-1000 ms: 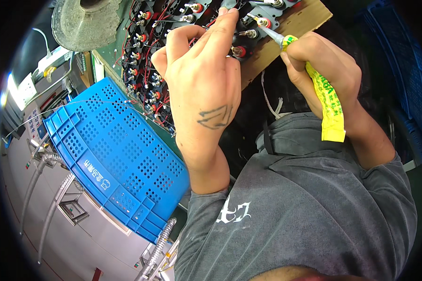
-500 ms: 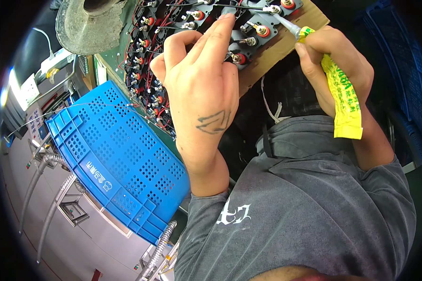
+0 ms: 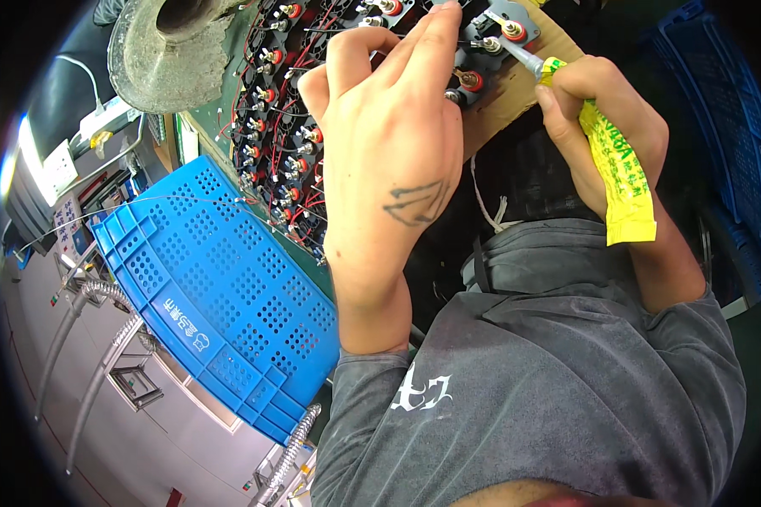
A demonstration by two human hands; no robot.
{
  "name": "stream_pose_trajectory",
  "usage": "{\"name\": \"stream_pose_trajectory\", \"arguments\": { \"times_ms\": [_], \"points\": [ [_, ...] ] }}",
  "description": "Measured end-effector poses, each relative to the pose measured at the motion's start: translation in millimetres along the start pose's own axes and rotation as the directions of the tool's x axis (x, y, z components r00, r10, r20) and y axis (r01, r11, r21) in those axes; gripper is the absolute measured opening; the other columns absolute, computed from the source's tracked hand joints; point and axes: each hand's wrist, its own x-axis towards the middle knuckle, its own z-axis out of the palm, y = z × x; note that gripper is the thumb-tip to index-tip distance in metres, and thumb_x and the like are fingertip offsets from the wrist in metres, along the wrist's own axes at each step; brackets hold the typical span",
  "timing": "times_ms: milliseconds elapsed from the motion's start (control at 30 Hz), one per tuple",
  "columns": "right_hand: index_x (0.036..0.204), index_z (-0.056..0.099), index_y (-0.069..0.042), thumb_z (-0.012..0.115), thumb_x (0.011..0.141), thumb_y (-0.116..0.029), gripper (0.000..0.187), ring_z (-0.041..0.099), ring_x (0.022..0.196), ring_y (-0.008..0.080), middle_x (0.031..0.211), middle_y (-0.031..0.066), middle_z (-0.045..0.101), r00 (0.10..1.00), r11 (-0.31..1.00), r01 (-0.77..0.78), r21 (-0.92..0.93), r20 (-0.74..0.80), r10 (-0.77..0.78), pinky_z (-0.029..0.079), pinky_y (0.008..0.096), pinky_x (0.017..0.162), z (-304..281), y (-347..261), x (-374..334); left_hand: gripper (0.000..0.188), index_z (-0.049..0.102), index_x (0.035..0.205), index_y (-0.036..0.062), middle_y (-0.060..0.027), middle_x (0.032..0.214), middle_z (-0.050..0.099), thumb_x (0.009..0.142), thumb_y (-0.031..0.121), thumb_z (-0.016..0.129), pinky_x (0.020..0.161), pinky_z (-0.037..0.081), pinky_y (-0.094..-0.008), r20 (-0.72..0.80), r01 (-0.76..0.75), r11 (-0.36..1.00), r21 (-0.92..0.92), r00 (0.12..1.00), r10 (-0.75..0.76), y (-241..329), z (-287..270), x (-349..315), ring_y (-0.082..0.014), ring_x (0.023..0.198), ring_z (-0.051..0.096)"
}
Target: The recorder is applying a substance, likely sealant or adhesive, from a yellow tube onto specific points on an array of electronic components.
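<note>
Your right hand (image 3: 604, 127) clenches the crumpled yellow glue tube (image 3: 617, 169), its metal nozzle (image 3: 522, 57) at one o'clock touching a red-capped terminal part (image 3: 507, 29) on the brown cardboard sheet (image 3: 516, 93). Your left hand (image 3: 393, 152), grasping nothing, lies flat with fingers spread across neighbouring parts at twelve; keep pressing while squeezing gently. A blue perforated plastic crate (image 3: 220, 287) sits at eight o'clock.

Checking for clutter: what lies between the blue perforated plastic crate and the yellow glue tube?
In the head view, the left hand lies between the crate and the tube, over red-wired black parts.
</note>
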Motion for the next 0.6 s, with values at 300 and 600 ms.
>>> {"name": "stream_pose_trajectory", "arguments": {
  "times_ms": [300, 600],
  "points": [
    [0.092, 0.061, -0.003, 0.073, 0.087, 0.010, 0.017, 0.055, 0.064, 0.0124, 0.076, 0.0041, 0.058, 0.999, 0.999, 0.032, -0.021, 0.041, -0.031, 0.047, 0.0248, 0.062, -0.8, -0.6, -0.4, 0.060, 0.069, 0.128, 0.0053, -0.0062, 0.110, 0.075, 0.068, -0.004, 0.062, 0.091, 0.036, -0.0379, 0.067, -0.057, 0.995, 0.085, 0.996, 0.051, 4.0, -0.2, 10.2, -0.0256, 0.101, 0.059],
    [0.091, 0.061, -0.003, 0.073, 0.085, 0.011, 0.019, 0.055, 0.064, 0.0136, 0.075, 0.0040, 0.057, 0.999, 0.999, 0.028, 0.017, 0.034, -0.029, 0.048, 0.0256, 0.064, -0.2, 0.0, -1.7, 0.061, 0.069, 0.128, 0.0037, -0.0072, 0.106, 0.074, 0.068, -0.004, 0.062, 0.090, 0.037, -0.0376, 0.130, -0.126, 0.978, 0.164, 0.986, 0.105, 9.9, -7.1, 13.3, -0.0260, 0.099, 0.059]
  ]
}}
